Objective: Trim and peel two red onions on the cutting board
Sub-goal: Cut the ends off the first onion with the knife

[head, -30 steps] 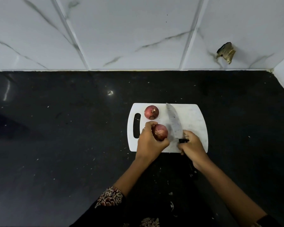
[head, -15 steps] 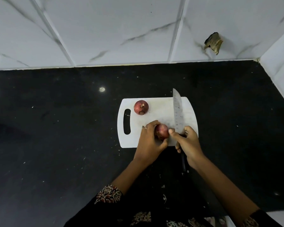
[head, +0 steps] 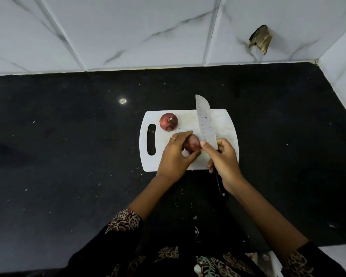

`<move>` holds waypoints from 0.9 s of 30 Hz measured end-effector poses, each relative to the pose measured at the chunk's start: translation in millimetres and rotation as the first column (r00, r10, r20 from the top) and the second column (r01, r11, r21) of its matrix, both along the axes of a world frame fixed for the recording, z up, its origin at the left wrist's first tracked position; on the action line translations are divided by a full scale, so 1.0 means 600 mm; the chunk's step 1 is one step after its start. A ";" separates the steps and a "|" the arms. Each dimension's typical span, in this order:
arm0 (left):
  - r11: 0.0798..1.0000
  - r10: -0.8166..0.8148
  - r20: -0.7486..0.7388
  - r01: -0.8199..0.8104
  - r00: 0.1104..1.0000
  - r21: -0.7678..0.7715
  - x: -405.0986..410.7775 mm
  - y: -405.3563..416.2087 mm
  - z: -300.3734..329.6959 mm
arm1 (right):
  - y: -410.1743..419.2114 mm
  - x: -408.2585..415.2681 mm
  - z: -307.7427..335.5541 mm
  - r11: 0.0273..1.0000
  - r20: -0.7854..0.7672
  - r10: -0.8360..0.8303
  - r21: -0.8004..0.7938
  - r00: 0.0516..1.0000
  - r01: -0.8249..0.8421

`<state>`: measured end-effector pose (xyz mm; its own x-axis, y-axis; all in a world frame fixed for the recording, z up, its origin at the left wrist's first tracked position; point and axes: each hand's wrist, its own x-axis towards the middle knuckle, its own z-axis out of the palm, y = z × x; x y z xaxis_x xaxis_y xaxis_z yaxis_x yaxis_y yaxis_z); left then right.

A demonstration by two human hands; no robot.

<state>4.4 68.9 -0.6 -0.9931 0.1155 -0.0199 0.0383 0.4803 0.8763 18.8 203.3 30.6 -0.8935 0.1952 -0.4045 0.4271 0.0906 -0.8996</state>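
A white cutting board (head: pixel 226 124) lies on the black counter. One red onion (head: pixel 168 121) sits alone near the board's far left part, beside the handle slot. My left hand (head: pixel 175 156) grips the second red onion (head: pixel 192 144) over the board's front half. My right hand (head: pixel 224 160) holds a knife (head: pixel 205 120) by the handle, blade pointing away from me, its thumb up against the onion's right end. The blade's heel is right beside that onion; whether it has entered the skin is hidden by my fingers.
The black counter (head: pixel 68 156) is speckled with small crumbs. A white marble-patterned tiled wall (head: pixel 148 33) runs along the back and the right side, with a broken hole (head: pixel 261 40) in one tile. My patterned dark sleeves fill the bottom of the view.
The knife has gone from lying flat on the board to being lifted upright beside the held onion. My right thumb has come onto the onion's end. The head view shifted.
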 end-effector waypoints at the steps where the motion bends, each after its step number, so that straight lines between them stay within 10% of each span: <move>1: 1.000 0.007 0.001 -0.007 1.000 0.006 -0.004 0.000 -0.001 | 0.004 0.001 0.000 1.000 -0.014 0.000 0.012 1.000 0.000; 27: 0.993 0.072 0.042 -0.075 0.997 0.086 -0.015 0.002 0.003 | 0.006 0.032 0.020 0.617 0.179 0.434 0.655 0.883 -0.436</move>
